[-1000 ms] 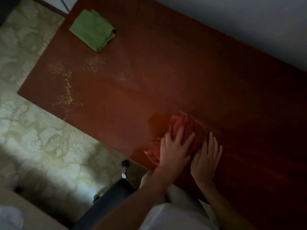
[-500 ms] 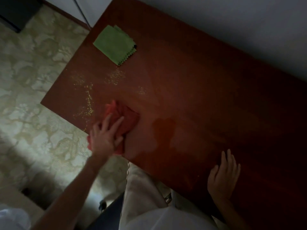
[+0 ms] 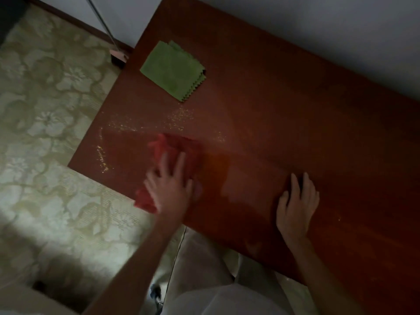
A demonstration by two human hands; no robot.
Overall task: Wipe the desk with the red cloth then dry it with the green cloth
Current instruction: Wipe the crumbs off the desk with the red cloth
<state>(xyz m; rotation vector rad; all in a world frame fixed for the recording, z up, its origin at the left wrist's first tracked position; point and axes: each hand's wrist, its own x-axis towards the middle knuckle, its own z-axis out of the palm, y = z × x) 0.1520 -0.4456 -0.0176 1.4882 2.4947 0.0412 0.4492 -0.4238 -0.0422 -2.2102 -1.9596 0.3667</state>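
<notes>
The dark red-brown desk (image 3: 295,114) runs diagonally across the view. A crumpled red cloth (image 3: 179,147) lies near its left front edge, and my left hand (image 3: 169,185) presses flat on it with spread fingers; part of the cloth hangs over the edge. My right hand (image 3: 296,201) rests flat on the bare desk further right. A folded green cloth (image 3: 172,70) with zigzag edges lies at the desk's far left corner. Yellowish crumbs (image 3: 181,115) are scattered between the two cloths and near the left edge.
A pale floral-patterned floor (image 3: 50,123) spreads to the left of the desk. A broom or mop head (image 3: 118,56) with a thin handle leans by the wall at the desk's far corner. The white wall borders the desk's far side. My light trousers show below.
My left hand has slid the red cloth left along the desk toward the crumbs, then slightly back right. My right hand left the cloth and now lies flat on the desk.
</notes>
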